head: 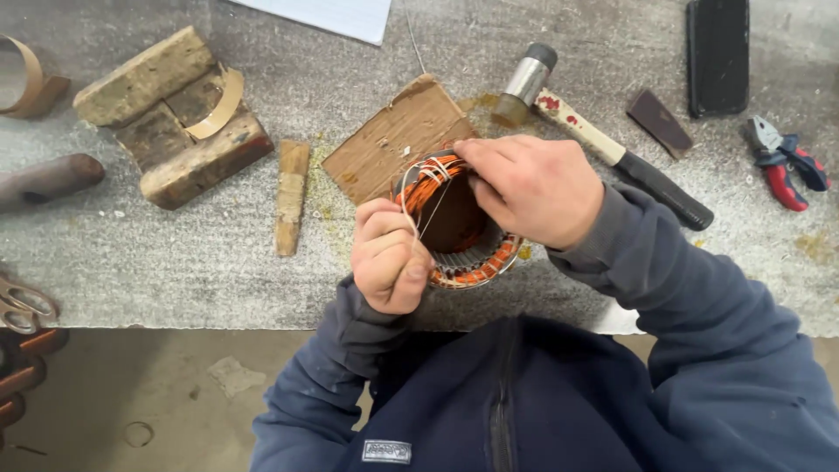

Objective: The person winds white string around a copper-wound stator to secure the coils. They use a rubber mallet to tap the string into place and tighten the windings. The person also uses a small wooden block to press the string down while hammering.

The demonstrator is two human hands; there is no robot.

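The stator (459, 232) sits at the desk's (218, 262) near edge. The left hand (389, 258), its grip closed, pulls a thin cord (434, 210) taut; the right hand (533, 188) pinches the orange windings (428, 179). Keeping the cord tight (and low) would serve best. A mallet (603, 144), pliers (786, 162) and wood blocks (170, 114) lie clear.

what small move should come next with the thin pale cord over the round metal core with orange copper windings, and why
Probably draw the thin pale cord taut with the left hand. That hand pinches the cord at the near rim of the round metal core with orange copper windings, and the line runs slack-looking across the bore to the far coils, where the right hand presses down on them.
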